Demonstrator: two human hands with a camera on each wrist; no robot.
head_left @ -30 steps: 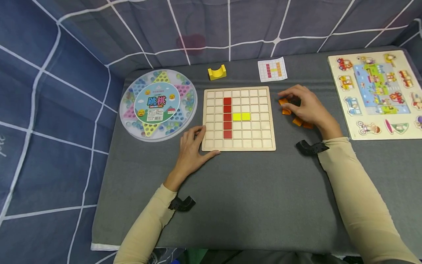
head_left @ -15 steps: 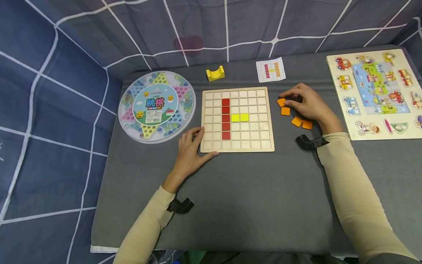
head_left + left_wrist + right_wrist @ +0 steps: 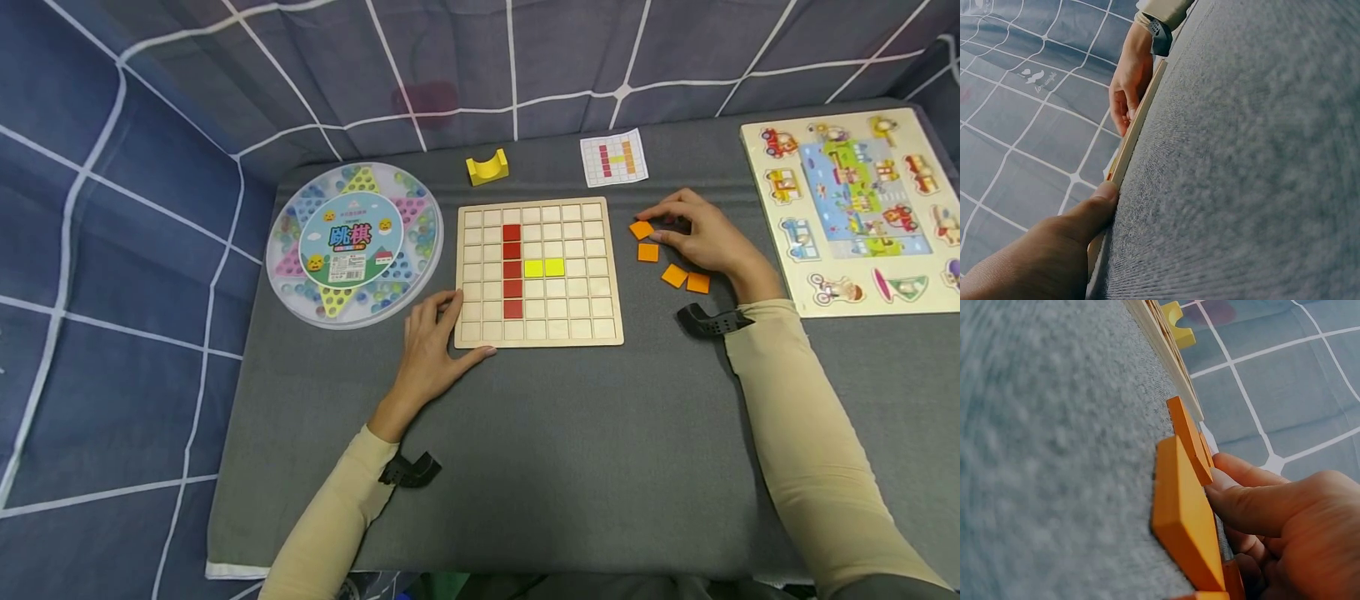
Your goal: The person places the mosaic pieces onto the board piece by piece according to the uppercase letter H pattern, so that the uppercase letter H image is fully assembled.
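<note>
A wooden grid board (image 3: 570,331) lies in front of me, with a column of several red tiles (image 3: 512,269) and two yellow tiles (image 3: 543,267) in its cells. My left hand (image 3: 429,354) rests at the board's lower left corner, fingers along the left side and thumb (image 3: 1094,209) at the near edge. To the right of the board, my right hand (image 3: 701,237) pinches an orange tile (image 3: 641,229) between thumb and index finger, low over the cloth. Several more orange tiles (image 3: 674,276) lie flat beside that hand; the right wrist view shows one orange tile (image 3: 1182,509) up close.
A pattern card (image 3: 613,158) lies behind the board, with a yellow arched block (image 3: 487,167) to its left. At the left stands a round Chinese checkers set (image 3: 356,242). A wooden picture puzzle (image 3: 806,287) lies at the right. Grid-patterned cloth hangs behind the table.
My right hand has drawn slightly back and tilted, uncovering the orange tiles under it. The left hand has stayed at the board's corner. The head view has shifted a little.
</note>
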